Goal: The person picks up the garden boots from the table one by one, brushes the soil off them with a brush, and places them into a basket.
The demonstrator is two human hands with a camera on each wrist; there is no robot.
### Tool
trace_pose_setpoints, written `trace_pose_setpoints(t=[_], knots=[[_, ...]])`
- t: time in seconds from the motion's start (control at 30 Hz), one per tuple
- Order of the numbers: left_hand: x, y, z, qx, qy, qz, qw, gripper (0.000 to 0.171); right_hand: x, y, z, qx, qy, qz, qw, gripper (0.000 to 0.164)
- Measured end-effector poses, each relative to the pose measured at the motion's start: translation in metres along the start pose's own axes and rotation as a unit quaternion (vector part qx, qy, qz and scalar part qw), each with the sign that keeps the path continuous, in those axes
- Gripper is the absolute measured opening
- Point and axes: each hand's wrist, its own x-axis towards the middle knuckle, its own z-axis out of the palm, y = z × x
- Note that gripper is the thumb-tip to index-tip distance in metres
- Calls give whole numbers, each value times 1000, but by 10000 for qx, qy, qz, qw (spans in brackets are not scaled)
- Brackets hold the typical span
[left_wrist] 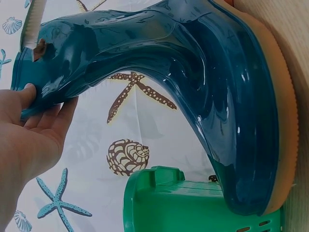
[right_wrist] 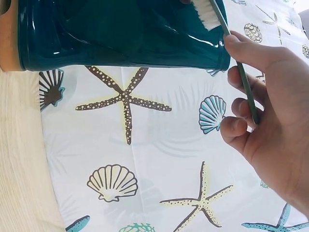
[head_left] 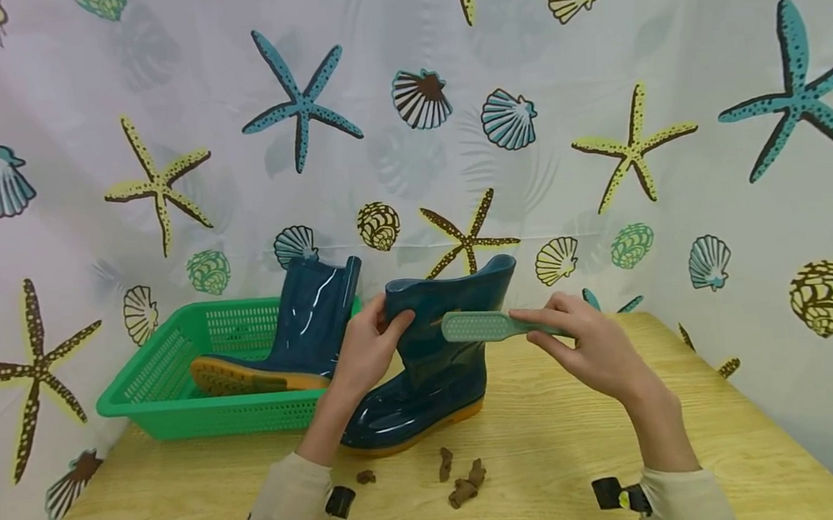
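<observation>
A dark blue rubber boot (head_left: 441,358) with a tan sole stands on the table, its toe toward the left. My left hand (head_left: 372,344) grips the rim of its shaft, thumb on the near side and fingers behind. In my right hand (head_left: 594,343) is the handle of a green scrub brush (head_left: 476,326), pinched between thumb and fingers. The white bristles (right_wrist: 206,14) face the upper shaft. By the bristles, a small brown clump (left_wrist: 40,49) clings to the boot in the left wrist view.
At the left stands a green plastic basket (head_left: 228,414) with a second blue boot (head_left: 309,312) lying in it. Several brown clumps (head_left: 468,483) lie on the wooden table (head_left: 556,456) in front of the boot. A curtain printed with sea creatures hangs behind.
</observation>
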Motion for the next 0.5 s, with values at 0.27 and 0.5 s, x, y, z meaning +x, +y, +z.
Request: trace_pose_setpoints(t=[0.27,0.5], knots=[[0,0,0,1,16,14,10000,18,-1,-3,0,-69,-402,312,9987,35],[0,0,-1,-35,-33,35,10000,18,-1,-5,0,220,-1291,676,9891,31]])
